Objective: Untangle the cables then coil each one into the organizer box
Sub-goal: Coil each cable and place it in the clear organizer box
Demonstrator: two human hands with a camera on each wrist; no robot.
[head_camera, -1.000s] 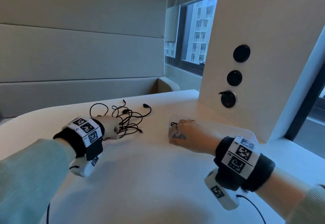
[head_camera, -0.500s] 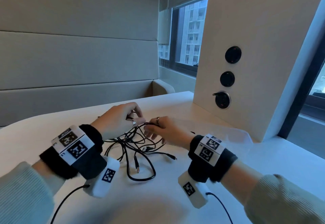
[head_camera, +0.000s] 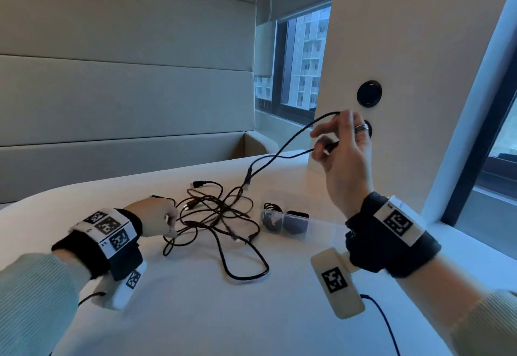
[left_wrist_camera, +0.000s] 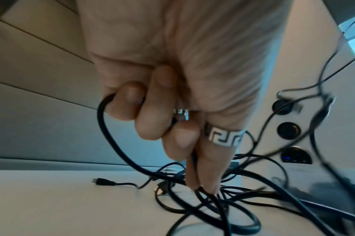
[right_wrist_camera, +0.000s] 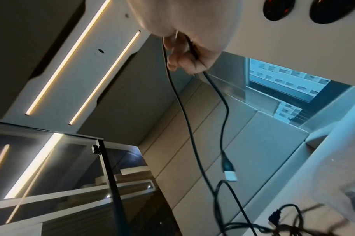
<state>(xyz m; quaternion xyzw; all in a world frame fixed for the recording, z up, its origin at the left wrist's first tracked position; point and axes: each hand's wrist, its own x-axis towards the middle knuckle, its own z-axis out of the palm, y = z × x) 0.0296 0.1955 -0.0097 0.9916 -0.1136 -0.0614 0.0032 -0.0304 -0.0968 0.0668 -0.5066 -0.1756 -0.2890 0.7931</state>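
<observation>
Black cable (head_camera: pixel 282 148) pinched high in right hand (head_camera: pixel 345 159); left hand (head_camera: pixel 156 220) grips tangle (head_camera: pixel 218 215) on table (head_camera: pixel 195 313). We judge: draw slowly, hold tangle down.

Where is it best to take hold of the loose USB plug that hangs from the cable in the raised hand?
Pinch the black moulded body of the USB plug from its flat sides, coming from below. It dangles free on the cable that the right hand lifts, metal tip down, above the tangle that the left hand holds.
</observation>
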